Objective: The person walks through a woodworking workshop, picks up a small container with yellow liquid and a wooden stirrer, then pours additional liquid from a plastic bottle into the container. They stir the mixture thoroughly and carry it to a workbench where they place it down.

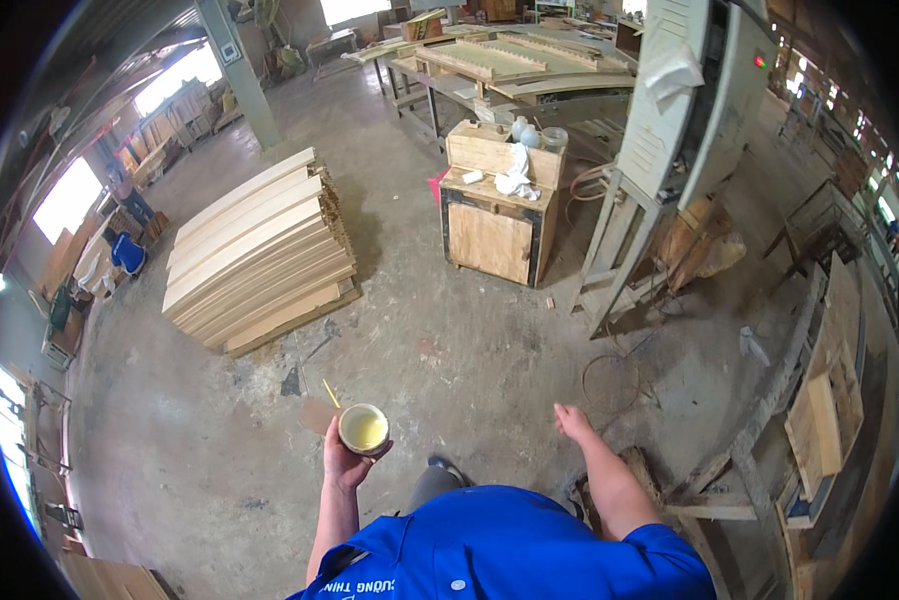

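Observation:
In my left hand (345, 460) is a round, pale cup (365, 428), held from beside and below with the fingers wrapped about it. A pale yellow substance lies inside, its mouth facing up. A thin yellow stick (331, 393) juts up next to the cup's far left side; whether my hand or the cup bears it, I cannot tell. Out to the right, my right hand (572, 422) hangs over the concrete floor with curled fingers, and nothing shows in it. It touches no object.
A low stack of pale wooden boards (259, 255) stands ahead on the left. Beyond, a wooden cabinet (491, 240) carries white cloths and containers. A grey metal electrical cabinet (659, 110) rises on legs at the right, near a hose loop (610, 384). Wooden frames (819, 430) line the right side.

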